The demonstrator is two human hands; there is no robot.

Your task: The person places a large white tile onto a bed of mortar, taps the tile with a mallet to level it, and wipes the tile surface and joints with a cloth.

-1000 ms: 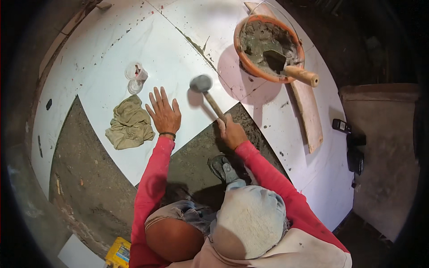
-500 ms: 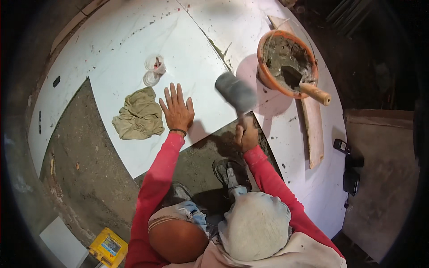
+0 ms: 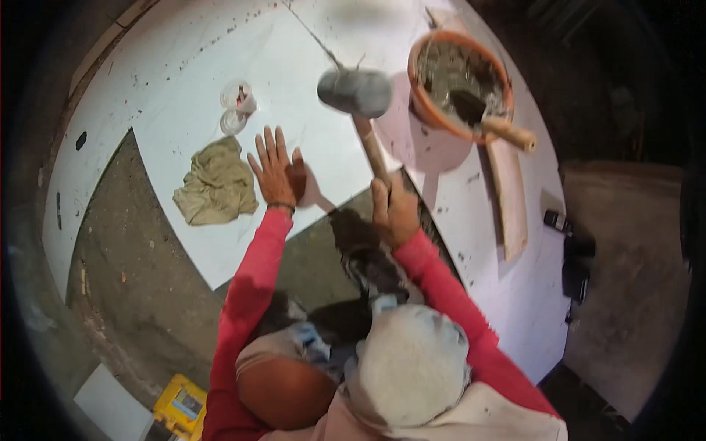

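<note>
Head view: I see left hand (image 3: 278, 176) spread on white tile (image 3: 165, 151), likely bracing. Right hand (image 3: 398, 213) wraps the rubber mallet (image 3: 354, 92) low on its wooden handle (image 3: 371, 149), likely for leverage, head raised.

A mallet (image 3: 355, 92) with a blunt, dark-grey head and wooden handle is held raised, its head slightly blurred and pointing forward; a large white tile (image 3: 301, 103) lies flat, dirt-flecked toward its far left.
</note>
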